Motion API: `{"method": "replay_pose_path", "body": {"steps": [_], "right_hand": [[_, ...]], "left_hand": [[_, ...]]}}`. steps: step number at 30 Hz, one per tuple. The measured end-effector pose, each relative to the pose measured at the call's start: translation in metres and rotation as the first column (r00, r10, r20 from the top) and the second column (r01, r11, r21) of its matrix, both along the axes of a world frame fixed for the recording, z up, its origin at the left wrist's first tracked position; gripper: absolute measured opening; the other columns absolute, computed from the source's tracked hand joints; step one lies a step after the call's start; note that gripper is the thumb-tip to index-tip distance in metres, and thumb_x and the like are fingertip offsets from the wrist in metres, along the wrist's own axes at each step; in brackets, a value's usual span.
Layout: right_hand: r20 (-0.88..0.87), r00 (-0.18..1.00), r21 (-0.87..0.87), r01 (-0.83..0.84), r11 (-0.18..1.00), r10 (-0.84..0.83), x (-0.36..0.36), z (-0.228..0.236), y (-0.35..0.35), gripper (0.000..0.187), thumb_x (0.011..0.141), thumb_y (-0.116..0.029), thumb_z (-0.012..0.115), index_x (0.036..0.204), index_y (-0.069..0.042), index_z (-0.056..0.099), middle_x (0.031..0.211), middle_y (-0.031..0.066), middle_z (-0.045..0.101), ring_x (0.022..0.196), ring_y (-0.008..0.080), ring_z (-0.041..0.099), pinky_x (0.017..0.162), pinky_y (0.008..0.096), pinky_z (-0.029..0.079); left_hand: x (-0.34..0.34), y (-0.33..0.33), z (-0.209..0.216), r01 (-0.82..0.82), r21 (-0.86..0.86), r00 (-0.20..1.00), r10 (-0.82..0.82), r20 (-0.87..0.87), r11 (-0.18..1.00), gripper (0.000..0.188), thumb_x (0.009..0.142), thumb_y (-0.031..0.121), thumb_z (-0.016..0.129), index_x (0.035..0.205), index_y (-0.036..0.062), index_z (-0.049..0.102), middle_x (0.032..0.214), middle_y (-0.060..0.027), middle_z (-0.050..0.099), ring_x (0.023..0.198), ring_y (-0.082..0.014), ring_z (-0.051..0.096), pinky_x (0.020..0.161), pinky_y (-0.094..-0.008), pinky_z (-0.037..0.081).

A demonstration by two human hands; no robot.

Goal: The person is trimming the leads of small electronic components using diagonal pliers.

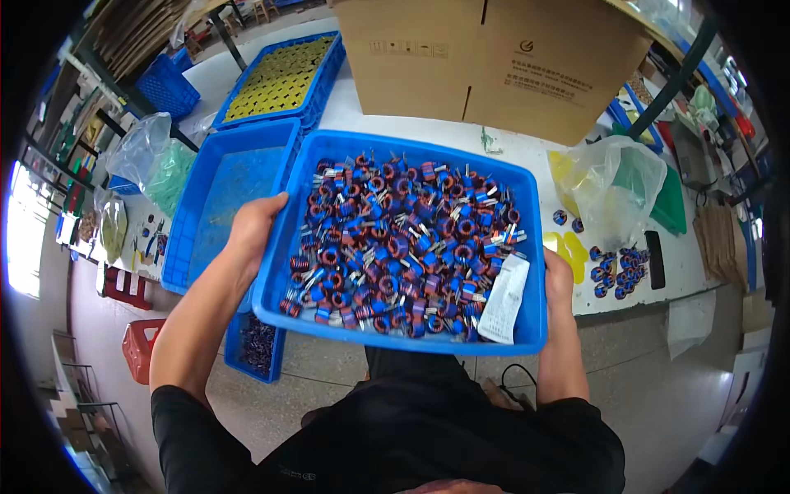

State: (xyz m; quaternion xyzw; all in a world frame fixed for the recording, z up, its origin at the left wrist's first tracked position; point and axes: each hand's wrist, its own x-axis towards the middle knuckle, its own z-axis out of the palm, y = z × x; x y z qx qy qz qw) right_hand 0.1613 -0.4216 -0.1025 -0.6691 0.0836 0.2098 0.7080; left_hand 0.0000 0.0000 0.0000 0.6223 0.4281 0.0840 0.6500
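Observation:
A blue plastic bin (284,317) is held up in front of me, slightly tilted, between my two hands. My left hand (253,229) grips its left side, the thumb over the rim and the other fingers hidden. At the right end my right hand (558,280) is closed on the wall, most of its fingers out of sight behind it. Many toroidal coils (395,239), wound in copper wire with blue parts and silvery leads, are heaped inside. A printed white paper slip (504,298) lies on them in the near right corner.
Left of the bin stands a shallow blue crate (234,185); behind it, another crate holds rows of yellow parts (280,78). A large cardboard box (485,70) stands at the back. On the right are a clear plastic bag (617,185), loose coils (619,273) and a black bar (655,259).

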Motion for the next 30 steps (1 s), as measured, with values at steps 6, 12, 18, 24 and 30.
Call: {"method": "replay_pose_path", "body": {"steps": [6,12,18,24,30], "right_hand": [[0.008,0.995,-0.101,0.100,0.990,-0.099,0.031,0.019,0.019,0.027,0.096,-0.023,0.062,0.095,0.001,0.073,0.085,0.0096,0.072,0.070,0.0131,0.063,0.065,0.0244,0.050],[0.113,0.994,-0.131,0.026,0.991,-0.012,0.039,0.016,0.027,0.029,0.098,-0.025,0.062,0.100,0.002,0.071,0.085,0.0089,0.070,0.069,0.0121,0.061,0.065,0.0243,0.049],[0.171,0.985,-0.146,0.040,0.989,-0.014,0.048,0.008,0.028,0.031,0.100,-0.027,0.061,0.106,0.003,0.068,0.087,0.0100,0.070,0.073,0.0125,0.061,0.068,0.0233,0.050],[0.258,0.965,-0.213,0.003,0.977,0.053,0.051,0.003,0.024,0.033,0.100,-0.026,0.062,0.109,0.004,0.069,0.090,0.0113,0.071,0.075,0.0128,0.062,0.070,0.0223,0.050],[0.215,0.975,-0.214,-0.008,0.977,0.055,0.054,0.002,0.024,0.032,0.099,-0.023,0.063,0.112,0.006,0.068,0.092,0.0121,0.071,0.076,0.0132,0.063,0.072,0.0225,0.051]], "left_hand": [[0.060,0.005,-0.029,0.012,0.015,0.979,-0.009,-0.204,1.000,0.047,0.103,0.031,0.056,0.129,-0.0068,0.064,0.126,-0.0234,0.069,0.105,-0.0317,0.070,0.100,-0.0407,0.051],[0.052,0.019,-0.071,0.113,0.208,0.961,-0.054,-0.271,0.972,0.050,0.105,0.038,0.049,0.118,-0.0060,0.067,0.114,-0.0232,0.072,0.101,-0.0327,0.069,0.095,-0.0433,0.051],[0.055,0.022,-0.087,0.314,0.559,0.929,-0.128,-0.347,0.767,0.053,0.107,0.044,0.041,0.109,-0.0031,0.065,0.106,-0.0230,0.071,0.098,-0.0381,0.067,0.092,-0.0473,0.050],[0.054,0.023,-0.091,0.384,0.622,0.898,-0.119,-0.424,0.682,0.051,0.107,0.045,0.040,0.106,-0.0007,0.064,0.105,-0.0234,0.070,0.099,-0.0429,0.065,0.092,-0.0486,0.049],[0.056,0.020,-0.088,0.387,0.633,0.901,-0.128,-0.415,0.671,0.048,0.108,0.042,0.040,0.103,0.0001,0.062,0.104,-0.0228,0.069,0.096,-0.0415,0.065,0.091,-0.0486,0.050]]}}
